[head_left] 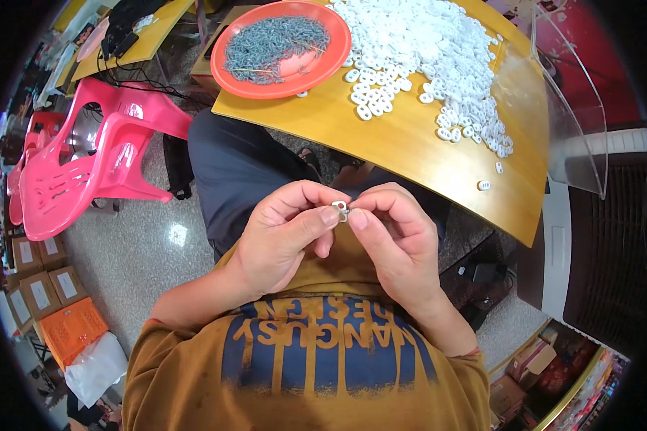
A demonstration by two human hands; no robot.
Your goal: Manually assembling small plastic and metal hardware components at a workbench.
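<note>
In front of my lap, my left hand (284, 233) pinches a small white oval plastic piece (339, 206) with holes between thumb and forefinger. My right hand (401, 237) closes its thumb and forefinger at the right side of that piece. Between the fingertips shows a tiny grey metal part, perhaps a screw; the fingers partly hide it. Beyond my hands, a red plate (237, 87) holds a heap of small grey metal screws (277, 43). To its right a large pile of white oval pieces (424, 50) spreads over the yellow table (410, 140).
A single white piece (484, 185) lies near the table's right edge, where a clear plastic sheet (571, 108) stands. At left is a pink plastic chair (115, 136). Cardboard boxes (47, 287) and an orange package (73, 321) are on the lower left.
</note>
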